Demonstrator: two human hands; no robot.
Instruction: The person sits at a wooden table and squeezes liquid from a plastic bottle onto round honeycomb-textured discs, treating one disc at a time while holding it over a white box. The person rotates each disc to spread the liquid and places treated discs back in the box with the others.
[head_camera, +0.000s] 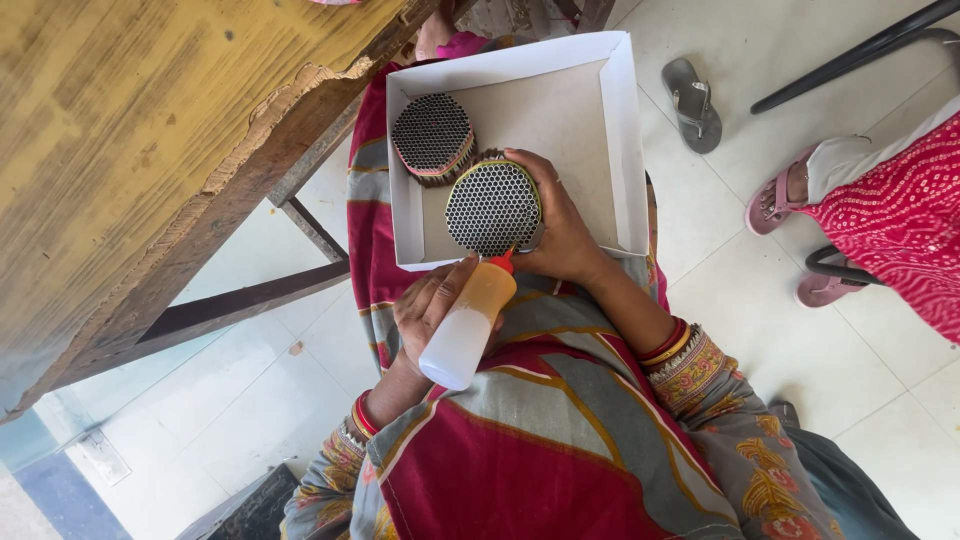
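Nozzle set at the honeycomb face

Wooden surface (120, 150), worn and chipped at its edge, fills the far left and carries nothing in use. Left hand (430, 305) comes next, fingers wrapped around a soft squeeze bottle (465, 325) of yellowish liquid. The bottle is tilted, so its red nozzle (503, 262) touches the lower rim of the round bundle (492, 207).

That bundle, a disc of packed tubes with a honeycomb face, sits at the near edge of the white box (625, 130) on the lap. Right hand (565, 235) cups its right side, fingers curled about the rim. A second bundle (432, 135), hexagonal, rests in the box's upper left corner, just beside the first.

Step in hand, as judged: dosing liquid onto the held bundle's face. The next move calls for a gentle squeeze and a steady right-hand grip, the face kept level so nothing runs.

Further right, on the floor: a grey sandal (693, 103), then another person's foot (775, 200) in pink footwear.
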